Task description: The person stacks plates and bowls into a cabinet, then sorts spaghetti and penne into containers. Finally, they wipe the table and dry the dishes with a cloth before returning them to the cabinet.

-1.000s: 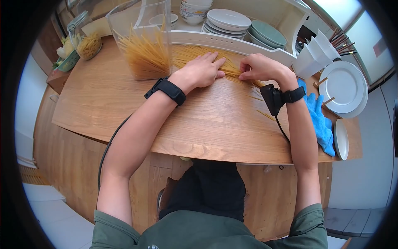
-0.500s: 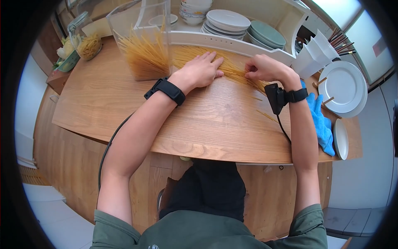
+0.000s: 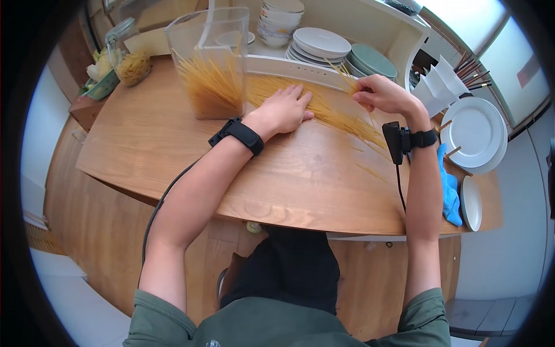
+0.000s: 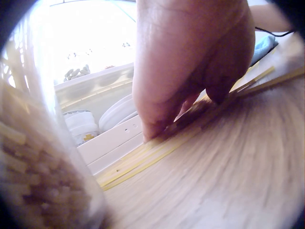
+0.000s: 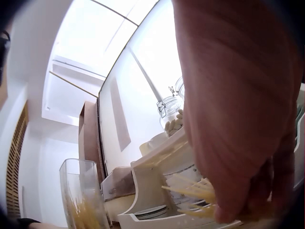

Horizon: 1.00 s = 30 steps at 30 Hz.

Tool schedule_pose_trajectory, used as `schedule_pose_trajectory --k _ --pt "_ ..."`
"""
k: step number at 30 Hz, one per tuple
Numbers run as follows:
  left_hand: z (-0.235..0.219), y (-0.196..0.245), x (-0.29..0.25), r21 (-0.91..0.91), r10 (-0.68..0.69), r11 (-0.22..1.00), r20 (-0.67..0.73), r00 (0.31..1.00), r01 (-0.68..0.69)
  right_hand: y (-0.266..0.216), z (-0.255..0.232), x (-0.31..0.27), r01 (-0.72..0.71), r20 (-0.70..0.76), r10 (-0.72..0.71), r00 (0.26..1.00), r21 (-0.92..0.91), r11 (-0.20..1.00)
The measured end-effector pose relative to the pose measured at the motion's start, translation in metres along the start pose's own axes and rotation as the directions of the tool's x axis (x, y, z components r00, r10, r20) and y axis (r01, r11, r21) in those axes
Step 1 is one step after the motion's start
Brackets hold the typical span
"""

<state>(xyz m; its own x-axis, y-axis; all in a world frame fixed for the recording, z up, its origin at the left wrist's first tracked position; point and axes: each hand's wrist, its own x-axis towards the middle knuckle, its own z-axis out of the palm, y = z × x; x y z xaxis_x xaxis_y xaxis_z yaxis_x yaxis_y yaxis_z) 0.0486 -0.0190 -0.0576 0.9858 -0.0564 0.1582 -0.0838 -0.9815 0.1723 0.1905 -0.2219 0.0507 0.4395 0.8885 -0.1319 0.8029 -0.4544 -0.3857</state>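
Note:
Loose spaghetti point(image 3: 341, 122) lies in a long band on the wooden table, along the front of the white shelf. My left hand point(image 3: 283, 110) rests on it with fingers spread; in the left wrist view the same hand point(image 4: 195, 62) presses its fingertips down on the strands. Raised above the band's right part, my right hand point(image 3: 387, 95) pinches a small bunch of spaghetti point(image 3: 345, 78) that points up and left. The right wrist view shows the bunch point(image 5: 195, 191) sticking out from the right hand point(image 5: 238, 109). A clear container point(image 3: 217, 92) of upright spaghetti stands left of my left hand.
Stacked bowls point(image 3: 276, 26), white plates point(image 3: 321, 43) and green plates point(image 3: 373, 61) fill the shelf. A pasta jar point(image 3: 133, 66) and a green basket point(image 3: 103, 85) stand far left. At right are racked plates point(image 3: 474, 133), a blue cloth point(image 3: 450, 194) and a white dish point(image 3: 471, 202).
My right hand has moved right and lifted off the table with a bunch of spaghetti. My left hand stays on the strands. The head view has shifted slightly.

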Motion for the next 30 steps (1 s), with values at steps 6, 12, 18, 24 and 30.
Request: schedule_pose_trajectory --k 6,12,18,24,30 --pt "0.002 0.002 -0.001 0.037 0.008 0.999 -0.087 0.996 -0.004 -0.008 -0.006 0.018 0.193 -0.114 -0.166 0.98 0.298 0.935" --pt "0.001 0.01 -0.003 0.047 0.005 0.999 -0.062 0.998 -0.002 -0.064 -0.055 0.038 0.452 -0.421 -0.274 0.865 0.413 0.791" --pt "0.004 0.01 -0.003 0.008 0.013 1.0 -0.016 1.0 -0.013 -0.144 -0.096 0.094 0.654 -0.552 -0.392 0.736 0.427 0.625" --pt "0.008 0.011 -0.003 0.03 0.013 0.999 -0.031 0.999 -0.012 -0.198 -0.06 0.134 0.723 -0.648 -0.394 0.652 0.375 0.58" --pt "0.014 0.01 -0.003 0.037 0.047 0.998 -0.162 0.986 -0.041 -0.205 -0.024 0.133 0.692 -0.634 -0.406 0.658 0.298 0.657"
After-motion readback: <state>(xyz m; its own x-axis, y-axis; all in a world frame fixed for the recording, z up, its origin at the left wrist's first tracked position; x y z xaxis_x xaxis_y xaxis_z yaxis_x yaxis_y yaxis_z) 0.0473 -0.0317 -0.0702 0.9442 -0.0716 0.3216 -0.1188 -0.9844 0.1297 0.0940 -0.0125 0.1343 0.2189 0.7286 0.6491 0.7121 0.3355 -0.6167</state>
